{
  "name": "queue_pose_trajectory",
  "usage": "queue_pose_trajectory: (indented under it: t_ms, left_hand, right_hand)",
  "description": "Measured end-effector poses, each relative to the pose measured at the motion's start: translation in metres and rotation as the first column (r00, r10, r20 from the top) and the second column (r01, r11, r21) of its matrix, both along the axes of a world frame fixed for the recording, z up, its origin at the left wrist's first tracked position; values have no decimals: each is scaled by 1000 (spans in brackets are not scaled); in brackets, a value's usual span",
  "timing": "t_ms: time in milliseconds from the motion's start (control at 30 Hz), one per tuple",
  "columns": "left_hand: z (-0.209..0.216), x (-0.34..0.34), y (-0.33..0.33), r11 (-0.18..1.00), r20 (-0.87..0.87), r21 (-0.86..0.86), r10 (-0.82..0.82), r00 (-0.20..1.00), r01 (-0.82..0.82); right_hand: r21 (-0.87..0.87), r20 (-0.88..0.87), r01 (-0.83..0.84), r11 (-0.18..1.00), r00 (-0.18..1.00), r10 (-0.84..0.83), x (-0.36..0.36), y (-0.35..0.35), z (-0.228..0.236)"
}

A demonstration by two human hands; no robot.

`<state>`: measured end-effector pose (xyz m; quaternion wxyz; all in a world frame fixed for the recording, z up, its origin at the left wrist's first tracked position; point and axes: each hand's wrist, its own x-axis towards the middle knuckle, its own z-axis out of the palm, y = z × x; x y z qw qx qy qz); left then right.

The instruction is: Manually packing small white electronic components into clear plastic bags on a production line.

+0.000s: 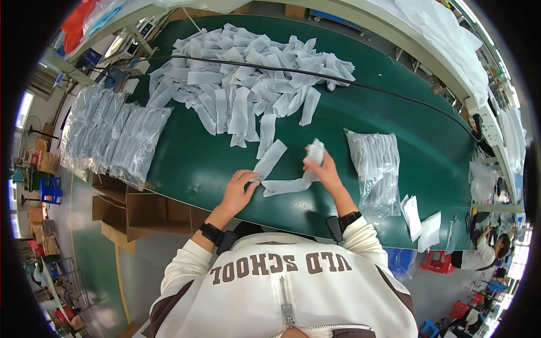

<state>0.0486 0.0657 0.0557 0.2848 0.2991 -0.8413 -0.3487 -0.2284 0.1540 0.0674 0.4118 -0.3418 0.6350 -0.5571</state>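
Note:
My right hand (pixel 325 170) is closed round a small stack of narrow white packets (pixel 316 151), held just above the green table. Below that stack, one long white packet (pixel 286 187) stretches left from my right hand towards my left. My left hand (pixel 239 190) pinches the near end of another white packet (pixel 271 158), which lies slanting away from me. Beyond both hands spreads a large loose heap of the same packets (pixel 242 79), with a few straying towards me.
Clear bags filled with packets lie at the left (pixel 138 141) and right (pixel 376 169). White packets or sheets (pixel 412 217) rest near the right edge. A black cable (pixel 360 84) crosses above the table. Cardboard boxes (pixel 155 211) stand below the left edge. Another person (pixel 482 253) sits far right.

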Motion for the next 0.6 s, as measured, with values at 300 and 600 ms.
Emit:
queue_pose_trajectory:
  t_ms: [300,600]
  left_hand:
    - [7,-10,30,409,-104,865,-423,900,292]
    - [-2,-9,53,21,-357,913,527,771,408]
  right_hand:
    - [-38,248,-38,999,968,47,22,-3,41]
    - [-343,-262,-670,659,742,618,90,-16,40]
